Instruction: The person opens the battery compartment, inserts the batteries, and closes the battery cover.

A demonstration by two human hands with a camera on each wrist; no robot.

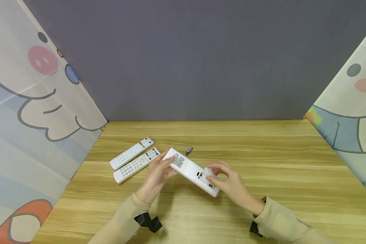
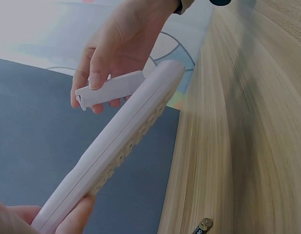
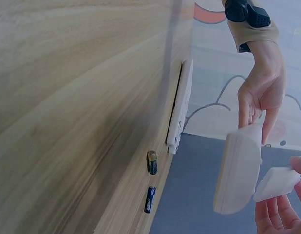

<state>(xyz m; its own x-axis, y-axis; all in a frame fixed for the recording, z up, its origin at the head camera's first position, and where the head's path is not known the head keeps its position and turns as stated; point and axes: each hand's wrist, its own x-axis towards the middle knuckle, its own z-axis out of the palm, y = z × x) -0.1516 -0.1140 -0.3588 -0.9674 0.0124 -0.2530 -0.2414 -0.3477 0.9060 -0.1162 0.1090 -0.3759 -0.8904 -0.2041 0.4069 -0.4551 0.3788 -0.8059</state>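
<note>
My left hand [image 1: 155, 174] grips a white remote control [image 1: 189, 170] by one end, with its back turned up and tilted above the table. Dark spots show at both ends of the uncovered battery compartment [image 1: 204, 179]. Thumb and fingers of my right hand [image 1: 231, 184] pinch the white battery cover [image 2: 116, 90], which is lifted at an angle beside the remote's far end. Whether the cover still touches the remote I cannot tell. Two small batteries lie on the table beyond the remote: one blue battery [image 3: 149, 199] and one dark battery with a gold end [image 3: 152, 162].
Two more white remotes, an upper one [image 1: 131, 153] and a lower one [image 1: 137, 165], lie side by side, buttons up, left of my hands. A grey panel [image 1: 183, 61] stands behind the wooden table [image 1: 262, 145]. Printed cartoon curtains [image 1: 48, 101] flank both sides.
</note>
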